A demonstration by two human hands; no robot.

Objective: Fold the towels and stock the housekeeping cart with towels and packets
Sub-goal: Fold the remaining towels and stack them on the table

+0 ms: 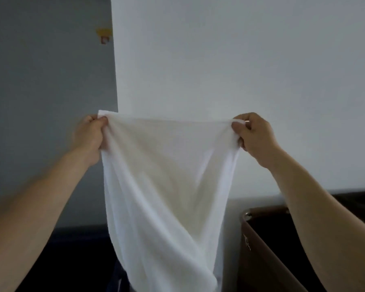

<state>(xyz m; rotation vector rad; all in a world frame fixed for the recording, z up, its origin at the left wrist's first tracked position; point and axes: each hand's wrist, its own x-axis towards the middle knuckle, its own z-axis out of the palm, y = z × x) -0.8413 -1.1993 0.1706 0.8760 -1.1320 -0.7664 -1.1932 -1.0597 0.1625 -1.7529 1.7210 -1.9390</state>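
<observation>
— Where is the towel (167,186) hanging right now?

— It is hanging in the air in front of the white wall (219,60), stretched between the two hands. The left grip (91,133) is pinching one top corner. The right grip (254,133) is bunching the other top corner in curled fingers. The lower end is dropping out of view, so I cannot tell whether it is touching anything.

— So both are clamping cloth?

— Yes, both are closing on the towel's top edge. That edge is running nearly level and sagging slightly in the middle.

— How are the arms sitting?

— Both forearms are reaching forward and up, spread well apart, and the hands are sitting at about the same height.

— What is making this step go well, to your mind?

— I am reading it as the opening-out before a first fold. Drawing the top edge taut and level is helping. Lower down the cloth is gathering into diagonal folds, so I am thinking a light shake is called for before the corners meet. The brown bin (261,260) is standing just below the right forearm, and I would be steering the hanging end away from its rim.
</observation>
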